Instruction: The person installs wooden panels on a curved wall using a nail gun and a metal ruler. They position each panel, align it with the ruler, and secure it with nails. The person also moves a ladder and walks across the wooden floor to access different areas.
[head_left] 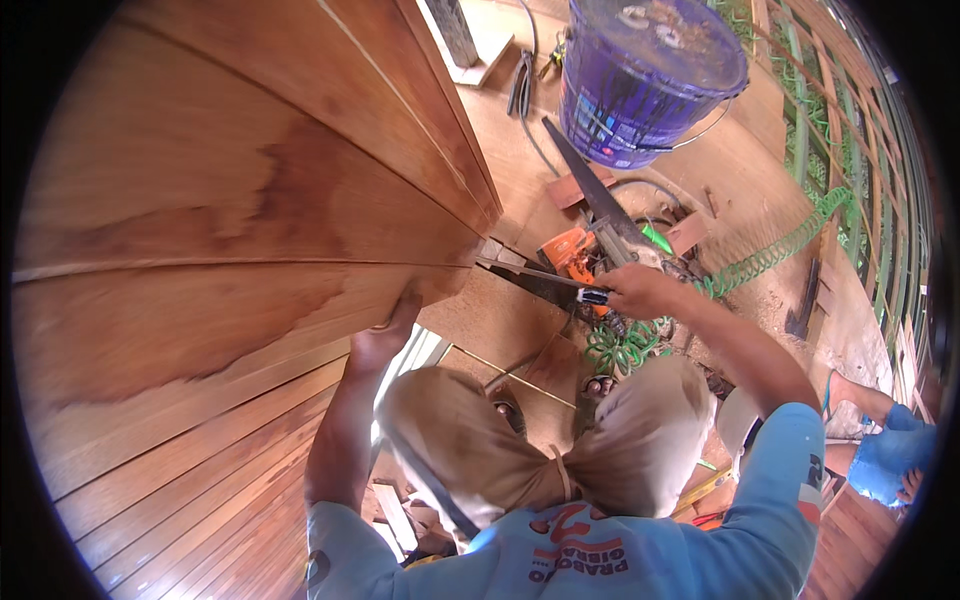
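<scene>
My right hand (640, 291) is closed round the end of a long, slim tool with a dark blue and white handle part (592, 296); its exact kind is unclear. The tool's thin shaft (530, 271) reaches left to the corner of a large reddish-brown wooden panel (230, 210), which fills the upper left. At the panel's lower edge, my left hand (388, 328) grips the wood, its fingers partly hidden. Beyond my right hand lie a handsaw (590, 180) with a dark blade and an orange power tool (571, 252).
A purple bucket (640, 95) stands at the far side. A coiled green air hose (780, 250) runs across the floor among wood offcuts (687, 232). At right, another person in blue clothing (895, 455) is close by. Wooden slats (220, 480) lie at lower left.
</scene>
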